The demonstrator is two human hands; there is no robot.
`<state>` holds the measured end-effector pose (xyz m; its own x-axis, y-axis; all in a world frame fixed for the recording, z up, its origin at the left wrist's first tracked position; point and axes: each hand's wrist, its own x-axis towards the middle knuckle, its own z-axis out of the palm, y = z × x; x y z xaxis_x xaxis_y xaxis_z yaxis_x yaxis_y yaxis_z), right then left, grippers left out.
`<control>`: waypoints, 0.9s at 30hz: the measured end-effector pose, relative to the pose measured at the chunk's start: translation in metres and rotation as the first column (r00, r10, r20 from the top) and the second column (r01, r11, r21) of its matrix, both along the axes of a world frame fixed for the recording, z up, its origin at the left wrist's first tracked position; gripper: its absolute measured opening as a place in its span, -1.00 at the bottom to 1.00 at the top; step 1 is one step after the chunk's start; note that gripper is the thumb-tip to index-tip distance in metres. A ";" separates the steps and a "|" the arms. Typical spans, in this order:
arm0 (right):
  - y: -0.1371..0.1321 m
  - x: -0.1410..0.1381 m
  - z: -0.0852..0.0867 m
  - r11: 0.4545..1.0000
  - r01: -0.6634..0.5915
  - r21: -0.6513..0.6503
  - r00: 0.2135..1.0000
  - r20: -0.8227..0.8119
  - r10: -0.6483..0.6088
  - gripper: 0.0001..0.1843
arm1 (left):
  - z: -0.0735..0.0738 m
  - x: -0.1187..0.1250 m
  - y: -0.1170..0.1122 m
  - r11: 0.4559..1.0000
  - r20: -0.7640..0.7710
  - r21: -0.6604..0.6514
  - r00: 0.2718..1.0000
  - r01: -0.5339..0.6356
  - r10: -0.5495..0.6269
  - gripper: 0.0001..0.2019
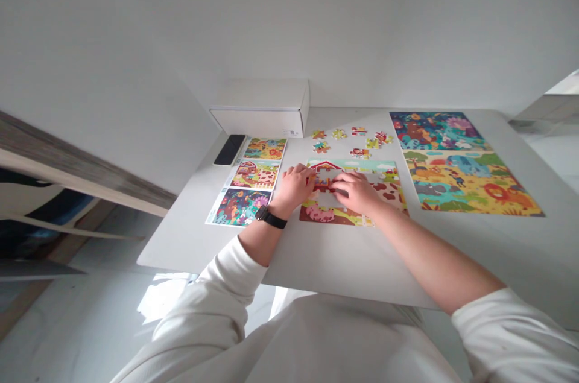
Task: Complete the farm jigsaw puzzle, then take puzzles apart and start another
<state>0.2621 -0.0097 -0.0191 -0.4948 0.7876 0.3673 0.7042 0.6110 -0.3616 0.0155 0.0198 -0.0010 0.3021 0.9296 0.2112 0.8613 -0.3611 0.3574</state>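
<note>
My left hand [294, 189] and right hand [355, 192] lie side by side on a half-built farm jigsaw puzzle [384, 190], fingers loosely curved, their tips down on the flat cardboard pieces around the red barn. Whether either hand pinches a piece, I cannot tell. The puzzle sits on a smooth white table [316, 256], with loose die-cut pieces [321, 146] scattered just beyond it. To its left lie a printed picture sheet [254, 175] and a glossy black smartphone [230, 149]. To its right lies a finished jungle-animal puzzle [461, 172]. A white cardboard box [262, 108] stands at the far edge.
</note>
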 end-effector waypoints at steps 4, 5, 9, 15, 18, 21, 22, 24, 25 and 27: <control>-0.001 -0.002 0.003 0.999 0.005 0.048 1.000 -0.030 -0.003 -0.78 | 0.002 0.001 -0.002 1.000 -0.039 -0.004 0.999 -0.014 0.014 -0.77; -0.002 -0.002 0.004 0.998 0.004 0.060 0.999 -0.040 -0.002 -0.77 | 0.003 0.002 -0.002 1.000 -0.047 -0.010 0.999 -0.020 0.019 -0.76; -0.003 -0.004 0.005 0.997 0.006 0.071 0.999 -0.044 -0.003 -0.76 | 0.006 0.002 -0.003 0.999 -0.060 -0.024 0.998 -0.030 0.028 -0.75; -0.004 -0.004 0.008 1.000 -0.012 0.011 1.000 0.001 0.012 -0.81 | 0.002 0.000 -0.001 1.000 -0.070 0.004 0.998 -0.010 0.010 -0.74; -0.005 -0.004 0.009 1.000 -0.004 -0.011 1.000 0.007 0.004 -0.80 | 0.000 -0.002 0.000 1.000 -0.078 0.003 0.997 0.004 -0.004 -0.71; -0.006 -0.005 0.009 1.000 0.007 -0.021 1.000 0.009 -0.007 -0.79 | -0.001 -0.003 0.001 1.000 -0.066 0.017 0.998 0.012 -0.011 -0.71; -0.006 -0.005 0.009 1.000 0.009 -0.022 1.000 0.009 -0.009 -0.79 | -0.001 -0.003 0.001 1.000 -0.061 0.022 0.998 0.017 -0.016 -0.71; -0.005 -0.005 0.008 1.000 0.012 -0.024 1.000 0.007 -0.011 -0.79 | -0.002 -0.003 0.001 0.999 -0.051 0.028 0.998 0.025 -0.024 -0.72; -0.005 -0.005 0.007 1.000 0.013 -0.027 1.000 0.006 -0.013 -0.79 | -0.002 -0.003 0.001 0.999 -0.047 0.029 0.999 0.026 -0.025 -0.73; -0.004 -0.005 0.006 0.999 0.021 -0.035 1.000 0.004 -0.020 -0.78 | -0.002 -0.004 0.001 0.999 -0.045 0.029 0.999 0.023 -0.022 -0.74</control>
